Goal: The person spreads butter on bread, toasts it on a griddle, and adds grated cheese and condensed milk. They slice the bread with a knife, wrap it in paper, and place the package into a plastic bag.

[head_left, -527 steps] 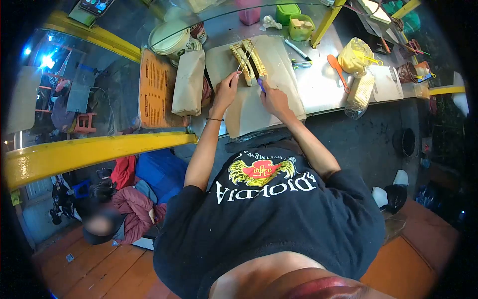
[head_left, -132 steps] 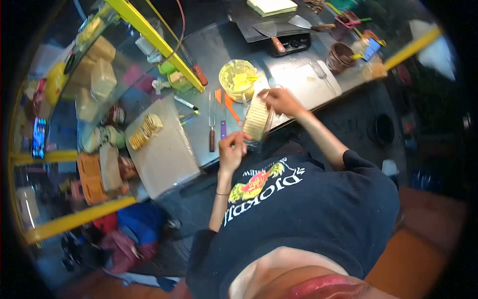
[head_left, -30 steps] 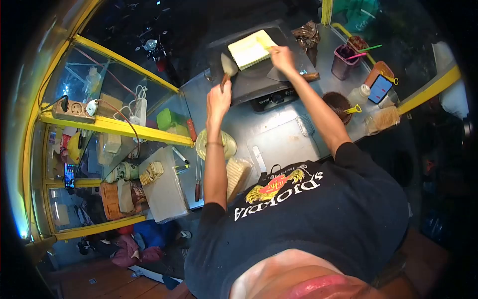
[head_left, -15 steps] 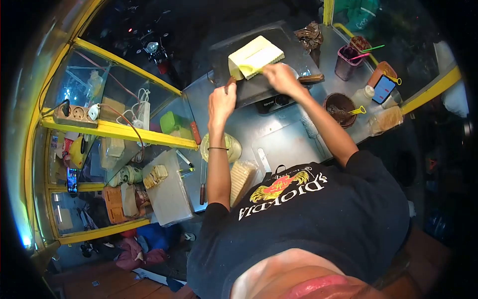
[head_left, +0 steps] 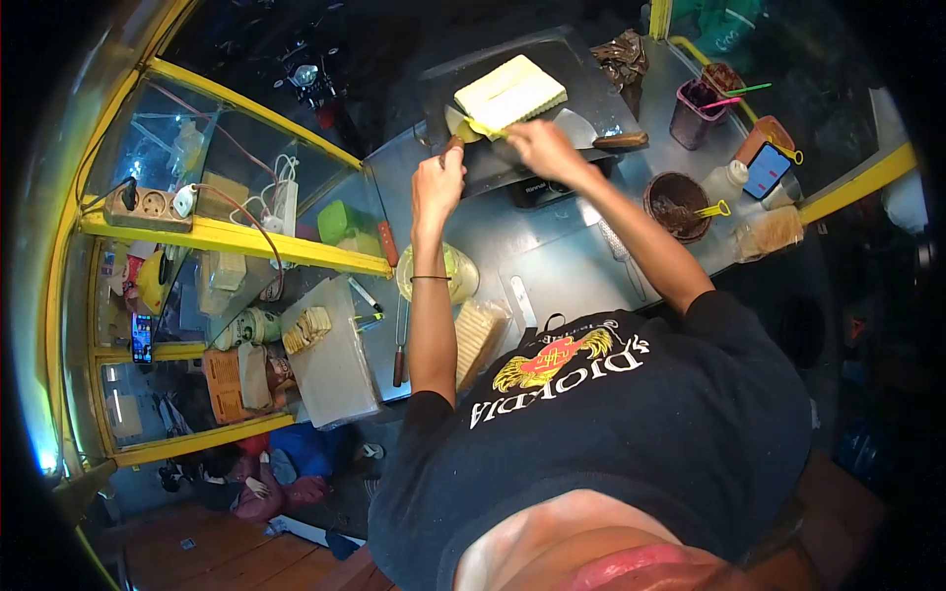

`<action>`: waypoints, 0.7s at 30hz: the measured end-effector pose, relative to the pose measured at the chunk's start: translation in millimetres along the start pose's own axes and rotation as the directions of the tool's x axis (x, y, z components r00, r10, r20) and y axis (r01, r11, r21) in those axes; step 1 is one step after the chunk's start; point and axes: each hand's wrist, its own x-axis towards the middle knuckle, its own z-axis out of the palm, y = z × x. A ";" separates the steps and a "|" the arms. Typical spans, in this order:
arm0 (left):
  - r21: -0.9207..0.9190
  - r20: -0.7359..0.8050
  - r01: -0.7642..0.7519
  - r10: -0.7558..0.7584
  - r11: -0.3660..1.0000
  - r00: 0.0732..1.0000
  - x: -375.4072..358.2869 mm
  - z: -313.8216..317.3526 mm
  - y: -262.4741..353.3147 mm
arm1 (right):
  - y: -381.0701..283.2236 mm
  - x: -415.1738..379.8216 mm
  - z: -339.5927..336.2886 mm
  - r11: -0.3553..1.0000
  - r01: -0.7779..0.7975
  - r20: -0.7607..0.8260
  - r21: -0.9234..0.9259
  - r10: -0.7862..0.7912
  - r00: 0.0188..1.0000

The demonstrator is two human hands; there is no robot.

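Note:
A pale-yellow block of bread [head_left: 510, 91] with ridged sides lies on the dark griddle [head_left: 581, 74]. My left hand [head_left: 437, 185] is closed round the wooden handle of a scraper [head_left: 459, 124], whose metal blade is at the block's near left corner. My right hand [head_left: 544, 148] is closed, fingertips beside the block's near edge, where a yellow-green strip [head_left: 485, 129] shows; what these fingers hold I cannot tell. Just right of that hand, a second scraper with a wooden handle [head_left: 621, 142] rests on the griddle, its blade partly hidden.
To the right are a brown tub [head_left: 677, 209] with a yellow-handled utensil, a pink container [head_left: 698, 116] and a phone [head_left: 768, 170]. Below my left forearm stand a round tub [head_left: 461, 276] and wrapped bread [head_left: 479, 340]. A yellow-framed glass case [head_left: 246, 254] borders the left.
The bread's top piece, tilted with a gap before, now lies flatter on the block. My right hand has moved slightly left and down; my left hand stays by the near left corner.

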 end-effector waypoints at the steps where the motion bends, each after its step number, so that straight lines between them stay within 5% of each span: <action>1: 0.002 0.001 0.002 -0.002 1.000 1.000 -2.0 -3.2 -4.8 | 9.8 5.1 -12.4 0.997 -0.021 -0.078 0.076 0.027 0.997; 3: 0.002 -0.011 -0.023 0.023 1.000 1.000 -0.7 -7.3 -12.6 | -1.2 6.7 -57.4 0.967 -0.204 -0.266 -0.151 0.159 0.951; 4: 0.017 0.003 -0.096 0.096 0.995 0.995 -5.2 -6.8 -7.6 | 5.7 5.8 -56.4 0.900 -0.270 -0.203 -0.341 0.210 0.956; 5: 0.021 0.012 -0.085 0.085 0.996 0.996 -10.5 -0.9 -7.0 | 11.9 -2.3 -39.7 0.906 -0.171 -0.083 -0.389 0.150 0.985; 7: 0.201 -0.005 -0.187 0.192 0.962 0.981 -4.8 8.7 3.7 | 6.7 -15.3 -2.8 0.910 0.041 0.127 -0.412 0.012 0.992; 9: 0.188 -0.027 -0.176 0.185 0.966 0.982 -9.1 3.0 6.2 | -19.7 -20.5 -23.7 0.952 0.122 0.173 -0.280 -0.074 0.982; 11: 0.121 0.022 -0.101 0.099 0.987 0.995 -13.2 -10.7 14.9 | -7.2 0.4 -46.1 0.981 -0.086 -0.138 -0.175 0.062 0.988; 13: 0.121 0.053 -0.076 0.070 0.990 0.996 -15.3 -4.4 9.1 | 7.0 10.5 -46.0 0.925 -0.315 -0.181 -0.212 0.280 0.943; 15: 0.256 -0.033 -0.198 0.213 0.946 0.977 -13.5 10.4 12.4 | 10.2 -0.1 -6.0 0.987 -0.068 0.068 -0.145 0.079 0.995; 17: 0.273 -0.033 -0.199 0.216 0.941 0.976 -13.6 8.3 14.0 | -9.3 -6.4 -3.5 0.994 0.111 -0.092 0.016 -0.110 0.990; 19: 0.180 -0.028 -0.129 0.136 0.975 0.990 -11.1 -0.4 7.6 | -12.4 7.3 -43.4 0.989 -0.135 -0.113 -0.062 0.128 0.985; 20: 0.158 -0.011 -0.139 0.143 0.978 0.990 -11.7 -1.9 5.2 | -3.5 13.3 -49.1 0.937 -0.184 -0.230 -0.298 0.116 0.966; 21: 0.158 -0.007 -0.129 0.132 0.979 0.991 -10.3 1.8 5.5 | 2.3 11.2 -42.4 0.914 -0.147 -0.125 -0.378 0.107 0.986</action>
